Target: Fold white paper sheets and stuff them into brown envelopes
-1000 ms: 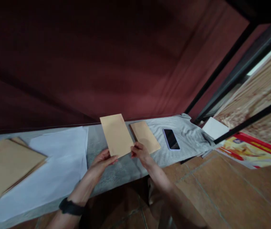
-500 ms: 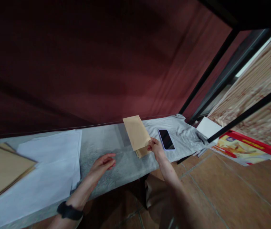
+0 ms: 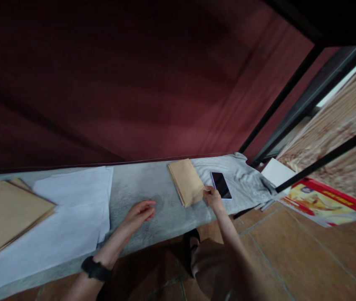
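Note:
A small stack of brown paper envelopes (image 3: 186, 182) lies on the grey cloth-covered bench. My right hand (image 3: 213, 198) pinches the near right edge of the top one, which rests nearly flat on the others. Just beyond these fingers is a phone (image 3: 221, 185) with a dark screen. My left hand (image 3: 140, 215) hovers over the bench left of the stack, holding nothing, its fingers loosely bent and the thumb apart. White paper sheets (image 3: 77, 213) spread out to its left, with larger brown envelopes (image 3: 11, 213) lying partly over them.
A dark red curtain (image 3: 134, 104) rises along the bench's back edge. Black metal bars (image 3: 281, 98) stand at the right. On the tiled floor (image 3: 291, 246) past the bench end are a white box (image 3: 277, 171) and a red and yellow printed carton (image 3: 325, 200).
My right hand has lowered the raised brown envelope onto the stack, so their edges now nearly line up. The left hand has barely moved. The view has shifted slightly.

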`<state>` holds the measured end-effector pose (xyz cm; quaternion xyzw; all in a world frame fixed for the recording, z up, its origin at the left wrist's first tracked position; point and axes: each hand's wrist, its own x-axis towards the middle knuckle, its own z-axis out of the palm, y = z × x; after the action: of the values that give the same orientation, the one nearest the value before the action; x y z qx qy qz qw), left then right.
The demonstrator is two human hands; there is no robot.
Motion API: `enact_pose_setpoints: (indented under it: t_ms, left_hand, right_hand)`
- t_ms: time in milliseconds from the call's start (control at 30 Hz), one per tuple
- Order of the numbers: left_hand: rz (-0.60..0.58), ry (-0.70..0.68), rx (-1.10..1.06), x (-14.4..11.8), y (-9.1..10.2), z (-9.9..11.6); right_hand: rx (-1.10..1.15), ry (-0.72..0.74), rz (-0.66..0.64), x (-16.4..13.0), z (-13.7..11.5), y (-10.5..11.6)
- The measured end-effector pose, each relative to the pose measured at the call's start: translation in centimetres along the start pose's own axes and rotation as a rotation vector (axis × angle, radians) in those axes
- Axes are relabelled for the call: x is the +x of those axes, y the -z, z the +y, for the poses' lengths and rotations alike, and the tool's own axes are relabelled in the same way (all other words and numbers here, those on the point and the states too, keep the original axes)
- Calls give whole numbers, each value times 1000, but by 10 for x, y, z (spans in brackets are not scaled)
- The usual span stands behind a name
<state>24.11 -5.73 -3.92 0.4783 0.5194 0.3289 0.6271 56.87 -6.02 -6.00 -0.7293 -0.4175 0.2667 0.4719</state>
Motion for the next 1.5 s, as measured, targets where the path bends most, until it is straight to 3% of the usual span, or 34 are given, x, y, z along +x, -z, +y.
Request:
enact_pose_setpoints:
  t_ms: [500,633,767,833,900,1000,1067,1233,1500]
  left_hand:
    - [3,-33,1,6,0,-10]
    - [154,-189,158,1,2,-9]
    - [455,-330,726,-12,17,-1]
    - [602,-262,1026,-19,30,3]
    - [710,-111,1210,-24,44,4]
    - [790,114,1324,-27,63,5]
    - [779,194,1347,-27,72,5]
    - [733,216,1372,-29,79,5]
    - [705,179,1391,-34,81,10]
  right_hand:
    - [-401,47,85,-10,-5,2]
    - [-469,163,114,-15,-8,-1]
    - [-373,333,57,-16,-13,-20]
    - [-299,409,-14,-18,-17,-35]
    - [-259,475,-80,-24,-22,-51]
    - [-261,567,-144,-35,-29,-76]
    - [-276,628,-188,-43,-34,-90]
    - [-352,724,-314,-63,-43,-115]
    - [-399,722,-451,-85,-44,-136]
